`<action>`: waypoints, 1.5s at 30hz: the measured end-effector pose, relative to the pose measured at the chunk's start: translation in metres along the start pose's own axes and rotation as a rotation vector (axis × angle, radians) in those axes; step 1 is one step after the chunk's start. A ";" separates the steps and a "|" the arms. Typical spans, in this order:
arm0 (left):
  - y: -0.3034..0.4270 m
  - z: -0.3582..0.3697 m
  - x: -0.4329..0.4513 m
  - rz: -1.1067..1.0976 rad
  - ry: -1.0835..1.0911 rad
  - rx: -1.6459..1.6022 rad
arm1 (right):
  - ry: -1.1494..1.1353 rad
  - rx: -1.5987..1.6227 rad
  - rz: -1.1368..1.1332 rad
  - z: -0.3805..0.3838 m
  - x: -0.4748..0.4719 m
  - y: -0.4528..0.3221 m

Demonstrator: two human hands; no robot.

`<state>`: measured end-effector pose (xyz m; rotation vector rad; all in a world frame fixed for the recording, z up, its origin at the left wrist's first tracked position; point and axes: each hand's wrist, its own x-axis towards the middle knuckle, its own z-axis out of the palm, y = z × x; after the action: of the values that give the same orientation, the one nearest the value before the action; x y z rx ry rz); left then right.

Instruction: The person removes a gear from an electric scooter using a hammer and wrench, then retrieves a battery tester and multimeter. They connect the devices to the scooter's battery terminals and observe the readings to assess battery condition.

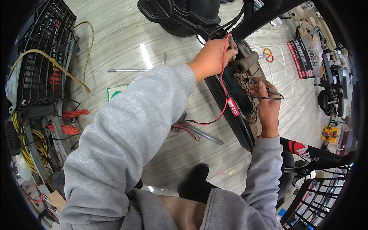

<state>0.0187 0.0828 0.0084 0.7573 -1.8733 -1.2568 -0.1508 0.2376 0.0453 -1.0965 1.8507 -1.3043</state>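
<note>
An electric bike or scooter stands before me with its long black battery compartment (236, 86) open, showing a dark block and wiring. My left hand (213, 59) grips a grey test probe (231, 43) on a red lead (222, 77), held at the compartment's upper end. Over its lower right edge, my right hand (265, 99) holds another grey probe (268, 89) on a black lead, pointed at wires and connectors (243, 82). Whether either tip touches metal cannot be told. Between my hands lies a greyish roll (244, 63). The leads run down to a partly hidden thing beside my left sleeve.
Orange-handled scissors (268, 55) and a printed battery carton (303, 59) lie on the floor to the right. A metal tube (205, 134) and a long thin metal rod (126, 70) are nearer my left arm. Black crates with cables (43, 57) stand at left, a wire basket (314, 201) lower right.
</note>
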 end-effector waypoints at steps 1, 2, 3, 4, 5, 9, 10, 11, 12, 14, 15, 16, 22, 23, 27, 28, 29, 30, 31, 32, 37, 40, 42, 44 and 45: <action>0.000 0.001 0.001 -0.011 -0.015 0.028 | -0.003 0.001 -0.002 0.000 0.000 0.000; -0.001 0.001 0.001 0.016 -0.002 0.026 | -0.007 0.002 -0.005 0.000 0.000 0.000; -0.001 0.001 0.001 0.011 -0.004 0.036 | -0.009 0.005 -0.005 0.000 0.000 0.000; -0.001 0.002 0.002 -0.006 -0.013 0.051 | -0.011 0.005 -0.003 0.000 0.001 0.000; -0.001 0.002 0.002 0.015 -0.003 0.070 | -0.010 0.008 0.002 0.000 0.001 0.001; 0.003 0.003 0.004 0.007 -0.011 0.165 | -0.025 0.035 -0.006 -0.003 0.004 0.004; 0.005 0.003 0.005 0.001 -0.012 0.182 | -0.033 0.038 -0.014 -0.003 0.004 0.004; 0.006 0.002 0.005 -0.004 -0.011 0.200 | -0.032 0.044 -0.013 -0.004 0.004 0.004; 0.007 0.001 0.005 -0.012 -0.017 0.188 | -0.034 0.048 -0.013 -0.004 0.005 0.004; 0.009 -0.001 0.005 -0.029 -0.022 0.162 | -0.032 0.048 -0.005 -0.004 0.005 0.004; 0.010 -0.002 0.005 -0.037 -0.029 0.146 | -0.030 0.043 0.003 -0.004 0.005 0.003; 0.011 -0.003 0.005 -0.047 -0.033 0.129 | -0.024 0.036 0.017 -0.004 0.005 0.002; 0.012 -0.006 0.002 -0.080 -0.044 0.077 | -0.050 0.016 0.014 -0.005 0.006 0.001; 0.012 -0.006 0.001 -0.091 -0.047 0.070 | -0.049 0.023 0.013 -0.006 0.006 0.002; 0.012 -0.006 0.002 -0.088 -0.062 0.068 | -0.052 -0.001 0.007 -0.007 0.006 0.003; 0.011 -0.006 0.003 -0.088 -0.073 0.080 | -0.053 -0.002 0.007 -0.007 0.006 0.003; 0.010 -0.006 0.003 -0.063 -0.062 0.091 | -0.053 -0.004 0.007 -0.007 0.006 0.002; 0.009 -0.005 0.003 -0.051 -0.060 0.109 | -0.050 -0.004 0.005 -0.006 0.006 0.002; 0.007 -0.005 0.003 -0.040 -0.057 0.127 | -0.047 -0.004 0.003 -0.006 0.006 0.002; 0.006 -0.003 0.004 0.033 -0.025 0.142 | -0.029 -0.006 0.020 -0.005 0.006 0.002; -0.004 -0.006 0.031 0.237 -0.179 0.409 | -0.021 -0.045 0.003 -0.005 0.011 0.003; -0.006 -0.008 0.050 0.217 -0.288 0.353 | -0.066 -0.145 -0.032 -0.008 0.017 0.005; -0.003 -0.008 0.054 0.205 -0.313 0.392 | -0.108 -0.104 -0.036 -0.009 0.020 0.006; 0.002 -0.009 0.054 0.206 -0.340 0.406 | -0.098 -0.153 -0.018 -0.009 0.021 0.007; 0.005 -0.009 0.053 0.232 -0.346 0.397 | -0.099 -0.171 -0.022 -0.009 0.022 0.007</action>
<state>-0.0034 0.0380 0.0287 0.5196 -2.4592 -0.9218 -0.1706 0.2236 0.0414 -1.2500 1.9084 -1.0986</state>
